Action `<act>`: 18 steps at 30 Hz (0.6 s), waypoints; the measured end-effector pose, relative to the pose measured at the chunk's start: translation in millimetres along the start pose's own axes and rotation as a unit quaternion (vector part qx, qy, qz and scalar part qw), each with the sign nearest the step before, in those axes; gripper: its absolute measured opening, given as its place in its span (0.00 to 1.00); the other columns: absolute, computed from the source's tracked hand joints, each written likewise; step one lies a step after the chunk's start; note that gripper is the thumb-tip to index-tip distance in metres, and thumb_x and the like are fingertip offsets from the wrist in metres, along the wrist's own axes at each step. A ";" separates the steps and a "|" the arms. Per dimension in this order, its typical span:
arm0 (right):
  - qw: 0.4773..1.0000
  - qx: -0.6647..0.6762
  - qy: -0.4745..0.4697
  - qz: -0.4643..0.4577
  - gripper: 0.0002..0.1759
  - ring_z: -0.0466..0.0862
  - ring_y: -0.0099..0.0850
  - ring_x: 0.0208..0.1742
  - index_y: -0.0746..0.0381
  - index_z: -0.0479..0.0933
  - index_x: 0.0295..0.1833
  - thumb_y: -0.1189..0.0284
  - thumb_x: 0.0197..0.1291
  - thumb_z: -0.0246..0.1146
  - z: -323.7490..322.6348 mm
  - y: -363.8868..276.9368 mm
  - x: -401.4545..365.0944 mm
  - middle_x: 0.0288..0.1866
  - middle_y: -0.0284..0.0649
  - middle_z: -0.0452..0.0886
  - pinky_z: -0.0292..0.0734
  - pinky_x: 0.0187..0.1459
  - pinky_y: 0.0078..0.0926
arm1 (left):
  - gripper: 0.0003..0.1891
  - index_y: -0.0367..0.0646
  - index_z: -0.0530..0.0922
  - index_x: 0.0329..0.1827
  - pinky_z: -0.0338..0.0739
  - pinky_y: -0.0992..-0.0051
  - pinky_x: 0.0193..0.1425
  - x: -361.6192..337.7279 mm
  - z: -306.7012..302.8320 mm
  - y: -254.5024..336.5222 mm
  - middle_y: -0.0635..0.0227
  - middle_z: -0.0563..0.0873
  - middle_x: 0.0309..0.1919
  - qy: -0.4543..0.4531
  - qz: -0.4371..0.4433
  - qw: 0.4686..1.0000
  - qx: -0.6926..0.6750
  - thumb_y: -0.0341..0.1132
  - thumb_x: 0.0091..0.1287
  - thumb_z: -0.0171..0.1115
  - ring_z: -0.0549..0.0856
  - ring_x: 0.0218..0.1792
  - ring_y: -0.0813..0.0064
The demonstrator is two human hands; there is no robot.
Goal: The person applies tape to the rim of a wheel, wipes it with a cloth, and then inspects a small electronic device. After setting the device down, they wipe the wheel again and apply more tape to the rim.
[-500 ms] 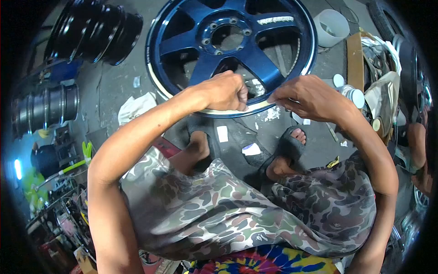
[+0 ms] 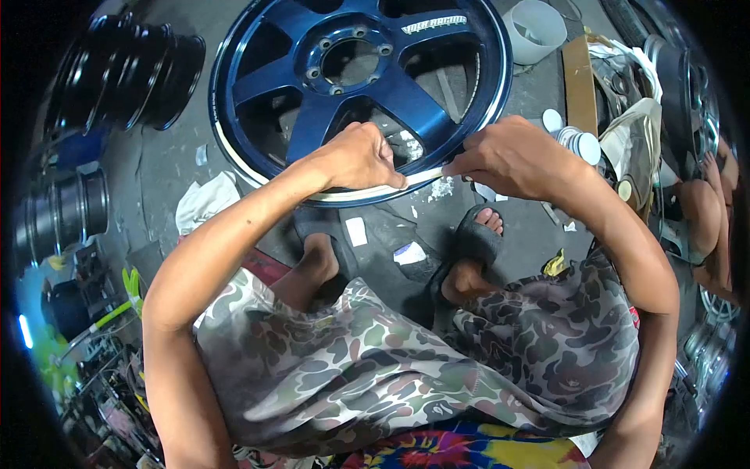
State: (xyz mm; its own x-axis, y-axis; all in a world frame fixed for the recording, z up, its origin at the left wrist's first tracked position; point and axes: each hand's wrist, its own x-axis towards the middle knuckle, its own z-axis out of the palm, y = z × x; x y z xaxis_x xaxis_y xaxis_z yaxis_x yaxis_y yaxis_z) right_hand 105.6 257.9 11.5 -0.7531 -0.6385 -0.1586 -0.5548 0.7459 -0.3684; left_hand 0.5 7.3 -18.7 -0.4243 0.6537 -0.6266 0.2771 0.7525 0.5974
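A glossy blue six-spoke wheel rim lies in front of me, white lettering on one spoke. Cream masking tape runs along its near lip, from the left side round to my hands. My left hand is closed over the near lip, with its thumb tip against the tape; the curled fingers are partly hidden. Just to its right, my right hand pinches the tape at the lip. A short pale stretch of tape spans the gap between both hands.
Dark wheels stand at the left. A translucent bucket, white-lidded jars and a cardboard box are on the right. A white cloth and paper scraps lie on the floor. Another person's leg shows at far right.
The whole view has shifted, putting the wheel and both hands further left in the frame. Both hands remain at the near lip, and more tape shows between them.
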 end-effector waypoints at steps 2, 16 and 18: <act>1.000 -0.029 -0.002 0.000 0.13 0.90 0.42 0.40 0.52 0.91 0.53 0.71 0.64 0.68 -2.3 -2.7 -1.4 0.37 0.40 0.88 0.83 0.42 0.41 | 0.19 0.33 0.91 0.33 0.85 0.65 0.51 5.5 1.2 1.6 0.50 0.93 0.32 0.000 0.000 1.000 -0.002 0.44 0.55 0.82 0.93 0.38 0.60; 0.987 -0.145 0.075 -0.004 0.15 0.91 0.38 0.39 0.47 0.92 0.48 0.75 0.66 0.62 -3.7 -3.6 -9.4 0.31 0.40 0.88 0.83 0.43 0.36 | 0.17 0.36 0.91 0.28 0.79 0.72 0.37 6.2 8.2 11.9 0.64 0.89 0.23 0.033 0.009 0.999 -0.003 0.43 0.59 0.82 0.84 0.28 0.79; 0.987 -0.138 0.087 -0.005 0.15 0.91 0.38 0.39 0.48 0.93 0.48 0.74 0.66 0.62 -4.0 -4.9 -9.7 0.31 0.41 0.88 0.83 0.43 0.36 | 0.18 0.35 0.92 0.33 0.83 0.69 0.42 7.8 8.1 10.0 0.55 0.91 0.26 0.027 0.003 1.000 -0.001 0.45 0.56 0.80 0.90 0.30 0.70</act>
State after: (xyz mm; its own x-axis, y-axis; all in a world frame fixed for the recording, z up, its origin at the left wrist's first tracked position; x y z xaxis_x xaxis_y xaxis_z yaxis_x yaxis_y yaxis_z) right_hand 114.3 261.2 18.4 -0.7827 -0.6223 0.0126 -0.6201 0.7779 -0.1022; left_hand 7.0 20.6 -21.7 -0.4691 0.6524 -0.5953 0.2775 0.7488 0.6019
